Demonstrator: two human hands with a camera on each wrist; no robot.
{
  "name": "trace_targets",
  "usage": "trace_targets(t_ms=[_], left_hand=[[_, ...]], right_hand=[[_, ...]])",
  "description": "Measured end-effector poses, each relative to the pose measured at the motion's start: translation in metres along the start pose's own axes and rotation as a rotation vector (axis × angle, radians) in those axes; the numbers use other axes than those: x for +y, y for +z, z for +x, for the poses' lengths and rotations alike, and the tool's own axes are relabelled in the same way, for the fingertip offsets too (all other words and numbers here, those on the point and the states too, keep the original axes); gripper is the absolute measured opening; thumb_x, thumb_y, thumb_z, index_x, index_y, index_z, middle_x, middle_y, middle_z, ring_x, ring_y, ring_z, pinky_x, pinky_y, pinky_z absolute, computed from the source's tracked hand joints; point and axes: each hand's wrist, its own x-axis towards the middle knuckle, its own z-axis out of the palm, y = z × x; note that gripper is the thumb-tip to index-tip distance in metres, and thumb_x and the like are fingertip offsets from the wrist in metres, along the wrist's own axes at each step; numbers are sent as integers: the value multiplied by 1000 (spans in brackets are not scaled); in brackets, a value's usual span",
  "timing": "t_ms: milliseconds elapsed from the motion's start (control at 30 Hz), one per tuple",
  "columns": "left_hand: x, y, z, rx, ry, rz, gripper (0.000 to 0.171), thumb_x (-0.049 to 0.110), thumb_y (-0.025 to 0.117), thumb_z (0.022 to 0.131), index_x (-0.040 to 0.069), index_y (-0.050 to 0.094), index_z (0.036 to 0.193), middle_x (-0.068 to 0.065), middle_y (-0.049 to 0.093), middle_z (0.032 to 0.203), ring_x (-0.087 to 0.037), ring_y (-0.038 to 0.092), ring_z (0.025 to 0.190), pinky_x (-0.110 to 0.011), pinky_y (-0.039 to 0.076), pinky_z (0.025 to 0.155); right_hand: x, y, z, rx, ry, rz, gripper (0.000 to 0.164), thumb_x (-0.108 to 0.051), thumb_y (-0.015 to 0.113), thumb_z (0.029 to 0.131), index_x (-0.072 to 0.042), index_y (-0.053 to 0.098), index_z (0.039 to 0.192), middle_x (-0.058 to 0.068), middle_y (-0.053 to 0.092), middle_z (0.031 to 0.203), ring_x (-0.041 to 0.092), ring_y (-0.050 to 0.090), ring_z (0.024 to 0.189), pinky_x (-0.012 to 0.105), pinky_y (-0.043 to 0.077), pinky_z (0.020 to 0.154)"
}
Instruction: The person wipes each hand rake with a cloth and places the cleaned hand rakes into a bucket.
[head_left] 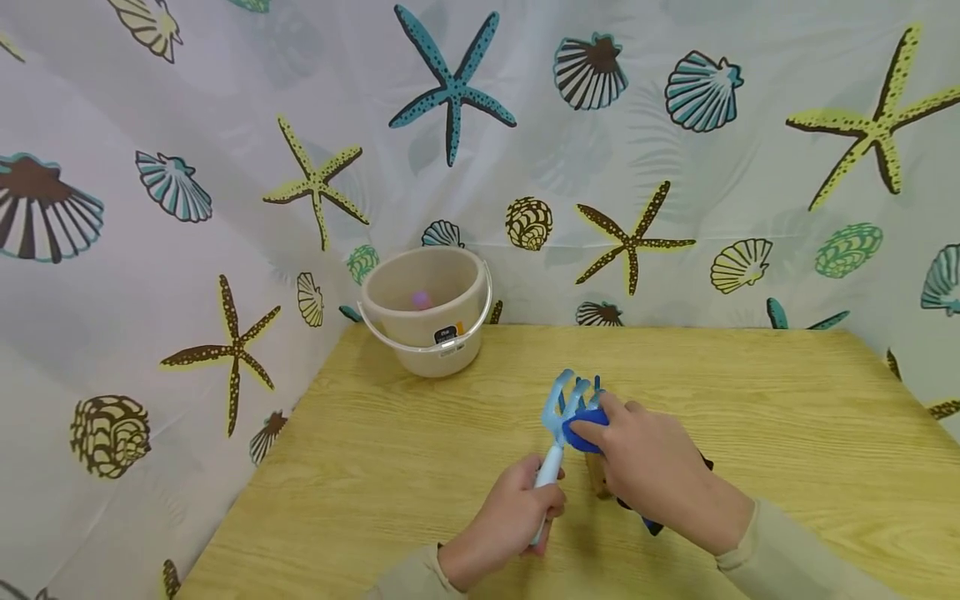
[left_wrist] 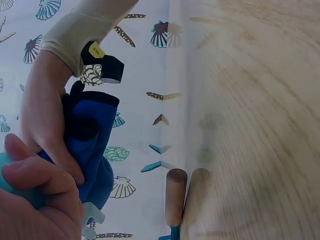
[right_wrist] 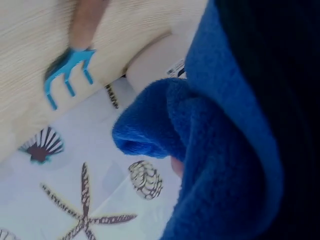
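In the head view my left hand [head_left: 513, 510] grips the handle of a light blue hand rake [head_left: 551, 467], its tines pointing up and away. My right hand [head_left: 656, 467] pinches a blue cloth [head_left: 581, 435] against the rake, just where the tines begin. The cloth's dark-edged end hangs below the right hand. Fuzzy blue folds of the same cloth [right_wrist: 150, 120] fill much of the right wrist view. Behind the right hand, a second hand rake with a wooden handle [right_wrist: 89, 22] and blue tines [right_wrist: 70, 75] lies on the table, mostly hidden in the head view.
A beige bucket [head_left: 442, 360] with a wire handle stands at the table's back left, a small pink-purple thing [head_left: 422, 299] inside. A curtain [head_left: 480, 192] printed with shells and starfish lines the back and sides of the wooden table [head_left: 390, 467].
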Motion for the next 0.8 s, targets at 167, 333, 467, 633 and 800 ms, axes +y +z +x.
trace_targets(t_ms=[167,333,467,633,800], left_hand=[[1,1,1,4,26,-6,19,2,49,83,3,47,102,-1,48,61,-11,37,31,-20,27,26],[3,7,1,-13,16,2,18,4,48,84,5,47,102,-1,48,58,-11,39,30,-19,27,25],[4,10,0,-29,1,16,19,5,47,85,5,46,103,-1,47,57,-12,40,30,-20,29,26],[-1,15,-3,-52,14,83,18,5,48,84,7,48,102,-1,46,55,-13,42,30,-20,34,27],[-2,19,-4,-68,25,112,17,5,48,84,8,49,101,0,47,57,-13,44,31,-21,39,30]], right_hand=[[6,2,-5,10,34,-5,35,-16,75,72,-19,72,107,13,58,90,22,57,60,27,44,30],[-6,-9,3,23,32,32,34,-16,72,74,-21,72,107,19,62,101,26,61,65,33,49,33],[-16,-11,12,64,-11,28,34,-11,69,72,-20,72,105,20,61,101,28,60,67,32,48,32],[-11,-2,17,86,21,-19,38,-9,71,69,-18,71,106,21,59,102,31,58,69,34,48,30],[-8,4,20,141,35,-69,31,-10,70,73,-14,70,104,20,56,95,30,54,62,35,48,30]])
